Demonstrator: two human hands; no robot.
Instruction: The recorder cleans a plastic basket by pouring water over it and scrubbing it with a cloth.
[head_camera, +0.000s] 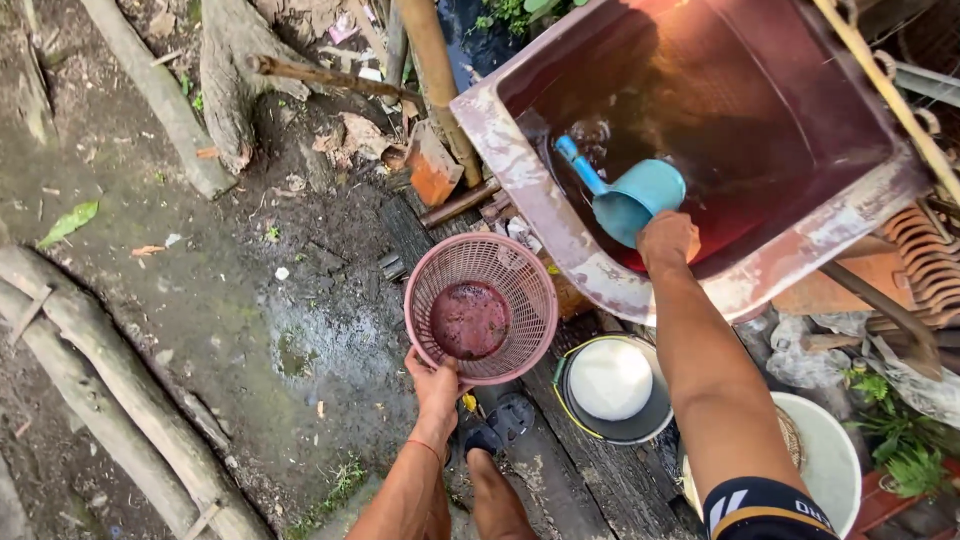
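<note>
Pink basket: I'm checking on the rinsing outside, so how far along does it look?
Done: the pink basket already holds dark red matter, and the ground below is wet. In hand: the left hand grips its rim; the right hand holds the blue dipper in the red tub. Left: the dipper's water isn't yet poured over the basket.

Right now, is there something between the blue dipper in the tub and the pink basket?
Yes. The tub's front rim lies between the blue dipper, at the right hand, and the pink basket held by the left hand.

A pink basket (480, 308) is held at its rim by the left hand (437, 385); a blue dipper (630, 197) is gripped by the right hand (668, 240) inside a reddish water tub (520, 165)
</note>
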